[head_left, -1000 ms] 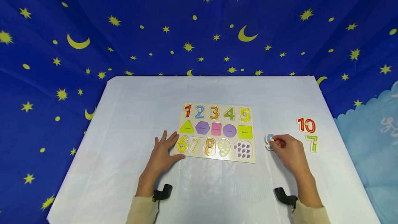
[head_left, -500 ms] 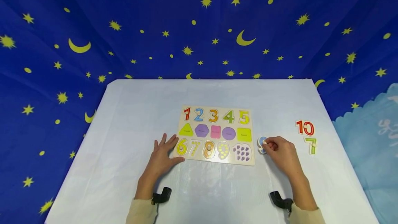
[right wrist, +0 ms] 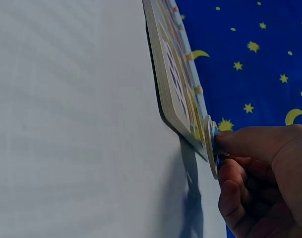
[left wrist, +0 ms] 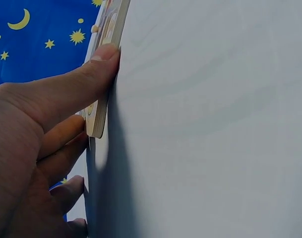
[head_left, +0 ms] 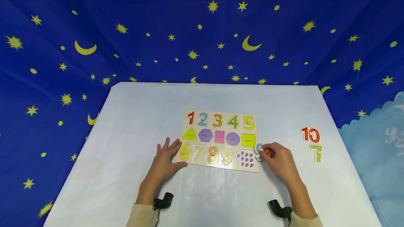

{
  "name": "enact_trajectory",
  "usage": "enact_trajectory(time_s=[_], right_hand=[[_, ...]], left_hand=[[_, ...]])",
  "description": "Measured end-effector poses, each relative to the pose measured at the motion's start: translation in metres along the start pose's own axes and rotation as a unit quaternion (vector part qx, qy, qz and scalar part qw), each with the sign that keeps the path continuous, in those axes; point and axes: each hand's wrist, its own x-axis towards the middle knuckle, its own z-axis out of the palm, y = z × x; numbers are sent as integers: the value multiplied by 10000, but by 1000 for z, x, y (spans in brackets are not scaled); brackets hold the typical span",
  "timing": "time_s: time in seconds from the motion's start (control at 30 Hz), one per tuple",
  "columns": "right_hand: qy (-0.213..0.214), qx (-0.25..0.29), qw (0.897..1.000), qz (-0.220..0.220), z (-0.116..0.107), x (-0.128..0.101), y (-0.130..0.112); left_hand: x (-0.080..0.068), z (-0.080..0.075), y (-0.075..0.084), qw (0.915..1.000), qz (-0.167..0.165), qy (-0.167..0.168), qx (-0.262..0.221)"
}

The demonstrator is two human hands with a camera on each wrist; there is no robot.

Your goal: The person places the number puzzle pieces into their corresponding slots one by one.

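The left hand [head_left: 165,162] lay flat on the white table [head_left: 132,122] with its fingers straight and spread apart, holding nothing; its thumb [left wrist: 86,79] pressed against the near edge of the puzzle board [head_left: 219,139] and the other fingertips rested at the board's left corner, just beside the yellow 6 [head_left: 184,151]. Beyond those fingertips and to their right ran the board's top row, the pieces 1 to 5 seated in their slots, with a row of coloured shapes under them. Along the near row, to the right of the thumb, sat the 6, then a bare slot marked with yellow dots [head_left: 198,152], the orange 8 [head_left: 213,154], another dotted slot shaped like a nine [head_left: 227,155] and a slot with purple marks [head_left: 246,158]. At the board's right edge the right hand [head_left: 279,162] had its fingers curled, thumb and forefinger [right wrist: 250,141] pinched together on the knob of the blue 9 piece [head_left: 258,150]. That piece stood in the fingertips, tilted on edge and lifted off the table, touching or all but touching the board's right rim, partly over the slot with purple marks. Well to the right of the right hand's knuckles, apart from the board, the red 10 piece [head_left: 310,135] and the green 7 piece [head_left: 316,152] lay flat on the table, the 7 nearer the person. A dark blue cloth with yellow stars and moons [head_left: 202,27] hung behind everything.
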Motion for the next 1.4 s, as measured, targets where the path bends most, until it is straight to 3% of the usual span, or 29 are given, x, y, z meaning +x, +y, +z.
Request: enact_trajectory(time_s=[0.17,0.43,0.83,1.4], right_hand=[[-247,63,9997,-14,6,-1,-5],[-124,22,9998,-122,0,3,-11],[-417,172,9989,-163,12,5,-28],[-503,336,9968,-515,28,6,-43]], left_hand=[[-4,-1,-3,9998,-202,-51,48],[4,1,2,9999,85,-24,-99],[3,1,2,9999,151,39,-45],[5,3,0,9999,101,26,-41]])
